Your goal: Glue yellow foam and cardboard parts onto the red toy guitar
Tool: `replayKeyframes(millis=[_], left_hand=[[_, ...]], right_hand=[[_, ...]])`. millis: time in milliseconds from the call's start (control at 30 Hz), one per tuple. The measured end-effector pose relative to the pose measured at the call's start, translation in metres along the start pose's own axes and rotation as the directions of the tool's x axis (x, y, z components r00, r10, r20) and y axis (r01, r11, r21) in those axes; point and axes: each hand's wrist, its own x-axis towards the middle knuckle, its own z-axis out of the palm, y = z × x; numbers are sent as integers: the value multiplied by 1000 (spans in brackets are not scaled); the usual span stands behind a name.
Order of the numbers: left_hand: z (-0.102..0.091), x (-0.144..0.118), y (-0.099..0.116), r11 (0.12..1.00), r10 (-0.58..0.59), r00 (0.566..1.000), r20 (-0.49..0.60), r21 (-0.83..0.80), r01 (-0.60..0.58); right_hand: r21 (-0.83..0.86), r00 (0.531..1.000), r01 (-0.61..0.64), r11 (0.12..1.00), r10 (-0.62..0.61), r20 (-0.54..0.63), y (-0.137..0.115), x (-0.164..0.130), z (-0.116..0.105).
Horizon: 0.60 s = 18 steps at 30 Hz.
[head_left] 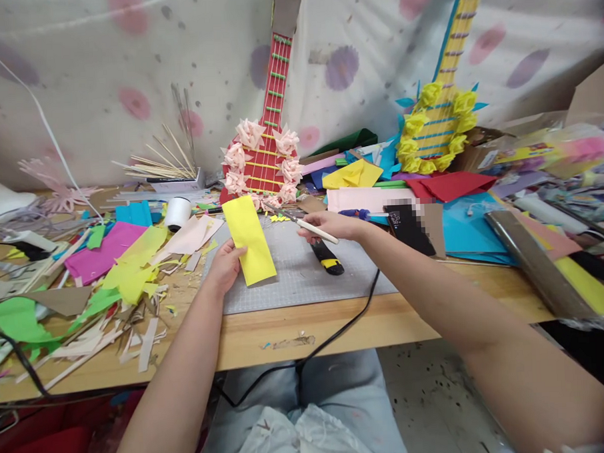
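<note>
Yellow paper strip (249,239), held at cutting mat (304,280).
Left hand (225,264) pinches the strip's lower left edge; strip stands tilted over the mat's left part. Right hand (332,225) closed around white-handled scissors (302,222), blades pointing toward the strip's upper end, just beside it. Utility knife (328,257) on mat below.

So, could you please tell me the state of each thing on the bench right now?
Left hand: pinching the yellow paper's lower edge.
Yellow paper: flat on the grey mat, uncut strip.
Right hand: gripping the scissors.
Scissors: held above the mat; open or closed is unclear.
Utility knife: lying on the mat, untouched.
White roll: standing on end.
</note>
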Motion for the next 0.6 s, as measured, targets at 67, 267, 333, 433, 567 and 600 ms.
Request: replayKeyframes(millis=[67, 267, 333, 433, 567, 600], left_hand=[[-1, 0, 1, 1000, 6, 1000, -1, 5, -6], [-2, 0, 0, 999, -10, 999, 39, 41, 9], [-2, 0, -1, 999, -20, 998, 63, 45, 17], [-1, -1, -2, 998, -41, 996, 85, 43, 38], [0, 1, -2, 998, -10, 999, 34, -57, 12], [1, 2, -2, 993, 21, 1000, 2, -114, -20]], right_hand=[[-121, 999, -45, 992, 42, -24, 2, 1, -1], [-515, 995, -26, 857, 71, 67, 6, -1, -10], [-554, 986, -38, 832, 123, 117, 7, 1, -14], [-572, 973, -54, 819, 173, 156, 7, 4, -17], [-542, 978, -88, 836, 176, 111, 1, 4, -12], [-490, 983, -106, 865, 165, 77, 0, 4, -8]])
